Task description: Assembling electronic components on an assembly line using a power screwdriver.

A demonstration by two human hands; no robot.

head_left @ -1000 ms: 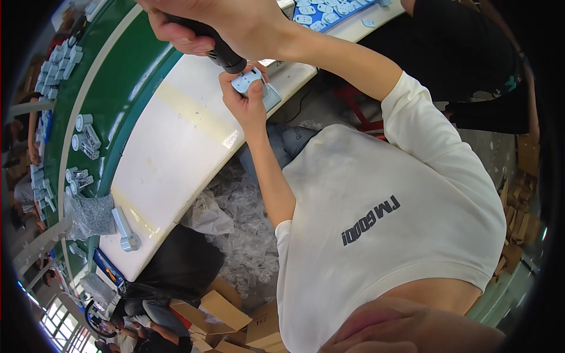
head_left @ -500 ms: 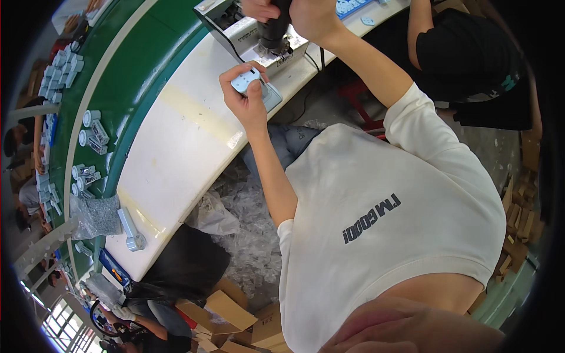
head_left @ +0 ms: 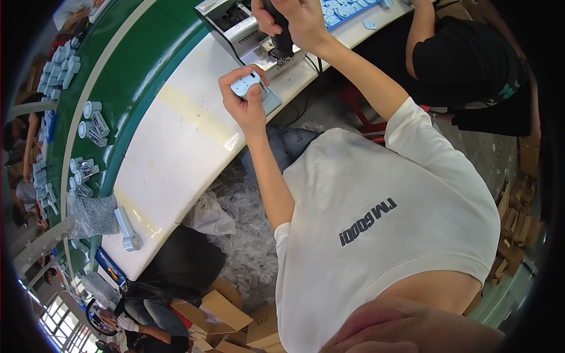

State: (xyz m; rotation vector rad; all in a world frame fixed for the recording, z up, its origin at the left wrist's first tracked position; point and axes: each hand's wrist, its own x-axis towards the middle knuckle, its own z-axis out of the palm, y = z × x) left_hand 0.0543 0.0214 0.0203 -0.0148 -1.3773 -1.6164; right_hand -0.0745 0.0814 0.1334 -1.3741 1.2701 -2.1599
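My left hand [head_left: 240, 110] is closed around a light-blue plastic housing [head_left: 244, 85] with a dark slot and small holes, its thumb on top, over the white bench. Just under and beside the housing shows a flat, grey-blue plastic piece [head_left: 271, 101]; whether the two are joined I cannot tell. My right hand [head_left: 306, 26] is wrapped around the black grip of an electric screwdriver [head_left: 281, 38], which points downward. Its lower end is beside a metal screw-feeder machine [head_left: 250, 38], above and to the right of the housing; the tip is hard to make out.
A blue tray [head_left: 337, 22] of light-blue parts stands at the top, with a loose part [head_left: 369, 25] nearby. Along the left runs a green conveyor [head_left: 138, 70] carrying plastic units. A long light-blue unit [head_left: 125, 226] lies beside bubble wrap [head_left: 99, 215]. A co-worker in black [head_left: 471, 59] is at right.
The screwdriver has changed its tilt, its upper end swinging left and its lower end shifting slightly right. My left hand keeps its hold on the housing, almost in place.
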